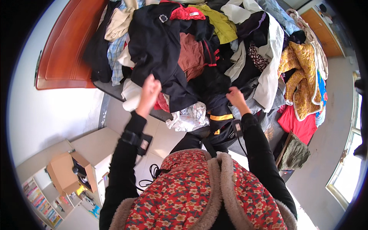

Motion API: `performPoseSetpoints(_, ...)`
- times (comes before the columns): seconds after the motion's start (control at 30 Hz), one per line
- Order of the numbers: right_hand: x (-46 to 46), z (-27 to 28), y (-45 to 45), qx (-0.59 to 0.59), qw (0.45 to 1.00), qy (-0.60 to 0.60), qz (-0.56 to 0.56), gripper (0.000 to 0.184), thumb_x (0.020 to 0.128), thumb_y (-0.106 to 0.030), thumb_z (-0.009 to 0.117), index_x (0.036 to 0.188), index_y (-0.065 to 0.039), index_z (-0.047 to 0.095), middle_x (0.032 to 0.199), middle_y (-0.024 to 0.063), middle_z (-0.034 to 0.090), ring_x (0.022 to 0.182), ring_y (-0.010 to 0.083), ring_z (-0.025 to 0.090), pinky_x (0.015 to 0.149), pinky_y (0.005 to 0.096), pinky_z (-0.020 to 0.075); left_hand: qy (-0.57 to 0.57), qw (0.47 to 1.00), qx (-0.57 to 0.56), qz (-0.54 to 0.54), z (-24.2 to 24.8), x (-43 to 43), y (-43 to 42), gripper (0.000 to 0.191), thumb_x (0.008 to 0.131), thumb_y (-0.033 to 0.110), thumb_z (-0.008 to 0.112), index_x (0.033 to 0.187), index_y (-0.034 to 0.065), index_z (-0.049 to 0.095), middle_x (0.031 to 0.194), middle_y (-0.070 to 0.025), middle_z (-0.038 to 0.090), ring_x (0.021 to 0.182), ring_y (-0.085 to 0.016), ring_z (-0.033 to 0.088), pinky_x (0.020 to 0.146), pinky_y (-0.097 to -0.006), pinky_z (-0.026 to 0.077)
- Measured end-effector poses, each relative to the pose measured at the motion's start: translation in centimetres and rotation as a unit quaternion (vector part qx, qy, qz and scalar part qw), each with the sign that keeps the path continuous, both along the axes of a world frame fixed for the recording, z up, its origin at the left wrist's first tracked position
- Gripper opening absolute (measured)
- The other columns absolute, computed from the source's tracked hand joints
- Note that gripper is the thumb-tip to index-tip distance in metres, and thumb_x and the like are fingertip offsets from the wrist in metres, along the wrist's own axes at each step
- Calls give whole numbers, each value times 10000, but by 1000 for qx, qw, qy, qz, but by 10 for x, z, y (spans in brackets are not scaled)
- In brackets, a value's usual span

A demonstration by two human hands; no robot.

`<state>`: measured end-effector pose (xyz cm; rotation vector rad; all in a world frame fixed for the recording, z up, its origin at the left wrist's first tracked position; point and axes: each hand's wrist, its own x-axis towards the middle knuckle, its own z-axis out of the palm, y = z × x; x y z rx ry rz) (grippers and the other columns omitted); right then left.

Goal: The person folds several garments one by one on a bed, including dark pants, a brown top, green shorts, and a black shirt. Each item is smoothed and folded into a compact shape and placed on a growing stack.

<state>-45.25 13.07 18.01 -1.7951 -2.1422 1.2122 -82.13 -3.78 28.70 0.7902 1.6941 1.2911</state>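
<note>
A black garment (155,49) with a sparkling buckle-shaped ornament (163,18) is spread over a large heap of clothes. My left hand (151,90), slightly blurred, has its fingers curled at the garment's near left edge. To the right, my right hand (237,98) pinches dark fabric (214,86), also blurred; whether this belongs to the same garment I cannot tell. Between my hands lie a reddish-brown cloth (191,56) and, nearer me, a white printed cloth (191,116). Dark cloth with a yellow stripe (221,117) hangs below my right hand.
A mustard quilted garment (302,72), a long white cloth (270,77) and a red cloth (299,123) lie to the right. A reddish wooden headboard (69,49) rises at the left. Lower left, an open cardboard box (61,172) stands by shelves with books (43,201).
</note>
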Motion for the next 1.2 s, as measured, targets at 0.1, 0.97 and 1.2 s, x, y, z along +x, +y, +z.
performPoseSetpoints(0.1, -6, 37, -51, -36, 988, 131, 77, 252, 774, -141, 657, 993, -17, 644, 810, 175, 672, 781, 283, 691, 716, 377, 538, -85, 986, -116, -89, -31, 52, -38, 636, 984, 179, 599, 1461, -75, 264, 935, -25, 617, 803, -58, 557, 723, -220, 461)
performPoseSetpoints(0.97, 271, 341, -17, 129, 606, 730, -290, 105, 981, -134, 553, 1053, -77, 603, 1083, 75, 669, 920, 200, 668, 828, 328, 537, -165, 939, 299, -52, 290, 185, 169, 145, 935, 185, 680, 1021, 78, 632, 881, -12, 680, 753, -121, 670, 627, -241, 516)
performPoseSetpoints(1.2, 329, 438, 51, 181, 621, 731, -217, 145, 987, -155, 558, 1053, -44, 623, 999, 70, 699, 976, 201, 663, 913, 373, 511, -93, 937, 329, -73, 391, 199, 231, 193, 887, 203, 727, 896, 56, 602, 698, -24, 563, 609, -131, 560, 674, -332, 545)
